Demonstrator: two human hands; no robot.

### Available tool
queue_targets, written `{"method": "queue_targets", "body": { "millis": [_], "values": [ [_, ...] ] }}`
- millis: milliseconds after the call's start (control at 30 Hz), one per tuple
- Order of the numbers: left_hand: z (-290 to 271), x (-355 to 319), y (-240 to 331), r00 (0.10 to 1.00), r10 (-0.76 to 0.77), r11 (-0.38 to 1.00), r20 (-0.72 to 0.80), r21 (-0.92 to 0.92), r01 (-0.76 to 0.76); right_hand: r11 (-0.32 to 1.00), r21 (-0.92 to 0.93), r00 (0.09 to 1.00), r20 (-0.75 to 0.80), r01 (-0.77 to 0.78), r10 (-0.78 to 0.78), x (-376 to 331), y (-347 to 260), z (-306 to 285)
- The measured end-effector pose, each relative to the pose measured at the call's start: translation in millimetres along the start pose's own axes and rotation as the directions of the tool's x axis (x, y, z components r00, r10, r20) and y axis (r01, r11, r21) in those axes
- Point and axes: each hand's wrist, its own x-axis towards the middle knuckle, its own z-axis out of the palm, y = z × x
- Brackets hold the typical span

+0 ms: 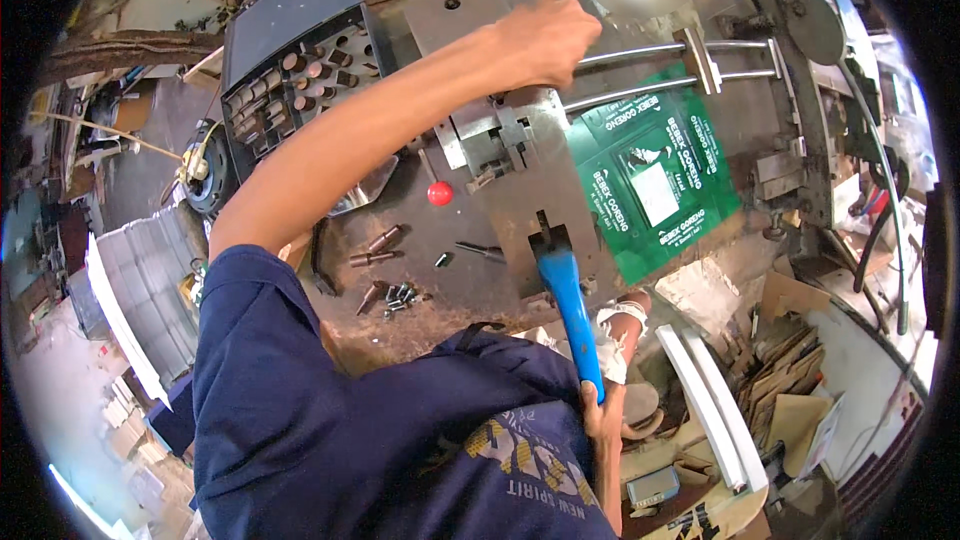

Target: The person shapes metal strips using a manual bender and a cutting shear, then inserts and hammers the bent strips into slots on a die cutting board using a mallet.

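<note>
We take the middle of the view as the centre of the clock. At about 5 o'clock, the right hand (604,415) grips the lower end of the blue handle (571,310), which stretches at 4 o'clock, tilted. At 1 o'clock, the left hand (555,40) is closed like a fist above the metal machine; we cannot tell if something is inside it. Between 2 and 3 o'clock, we see a printed green sheet (622,180), partly under a metal rod (635,95). On the bench (400,225), a red ball (439,193) lies toward 11 o'clock, and small metal pins (401,296) lie near 8 o'clock.
</note>
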Motion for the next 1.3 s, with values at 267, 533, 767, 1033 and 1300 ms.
{"method": "queue_targets", "body": {
  "millis": [267, 533, 767, 1033, 1300],
  "values": [
    [9, 4, -16, 0.996, 0.077, 0.996, -0.047, -0.047, -0.079, 0.990, -0.141, 0.998, -0.056, 0.013, -0.021, -4, 15, 3],
    [0, -6, -20, 0.995, 0.034, 0.995, -0.095, -0.088, -0.042, 0.995, -0.059, 0.993, 0.082, -0.085, 0.089, -1, 5, 0],
    [11, -9, -45, 0.986, -0.100, 0.992, -0.132, -0.094, 0.088, 0.993, -0.103, 0.994, -0.083, 0.057, -0.066, -2, 8, 2],
    [7, -15, -34, 0.982, -0.175, 0.974, -0.077, -0.160, 0.161, 0.996, -0.087, 0.999, -0.042, 0.023, -0.027, 2, 21, 4],
    [1, -41, -37, 0.840, -0.460, 0.884, -0.287, -0.241, 0.401, 0.997, -0.064, 0.999, -0.009, 0.032, -0.032, 2, 28, 4]
  ]
}}
